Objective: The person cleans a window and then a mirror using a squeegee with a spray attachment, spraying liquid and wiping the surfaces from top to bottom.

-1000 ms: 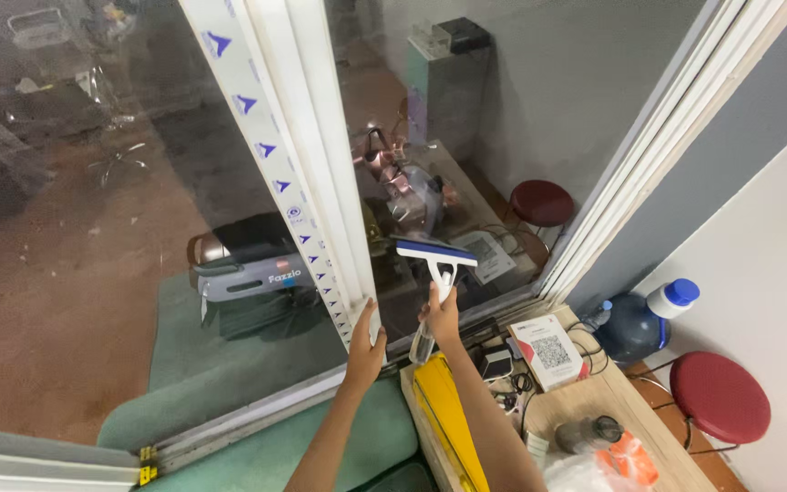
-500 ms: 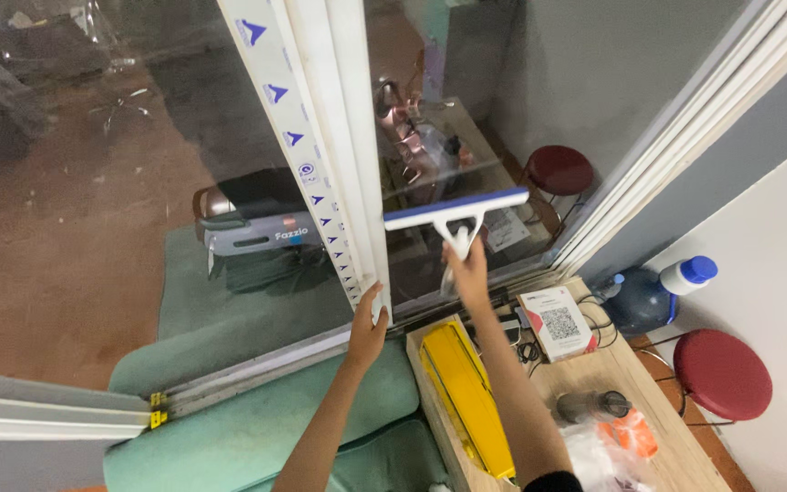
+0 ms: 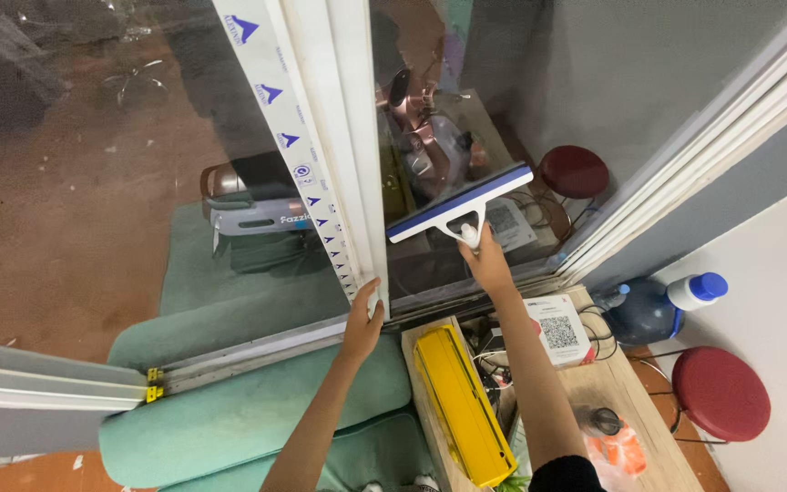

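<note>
Both your arms reach up and forward toward the window. Your right hand (image 3: 487, 264) is clenched around the white handle of the squeegee (image 3: 460, 204), whose blue blade lies tilted against the glass pane (image 3: 466, 109), just right of the white window frame (image 3: 343, 137). Your left hand (image 3: 362, 319) rests on the foot of that frame, fingers loosely curled against it, above the green sofa (image 3: 257, 410).
</note>
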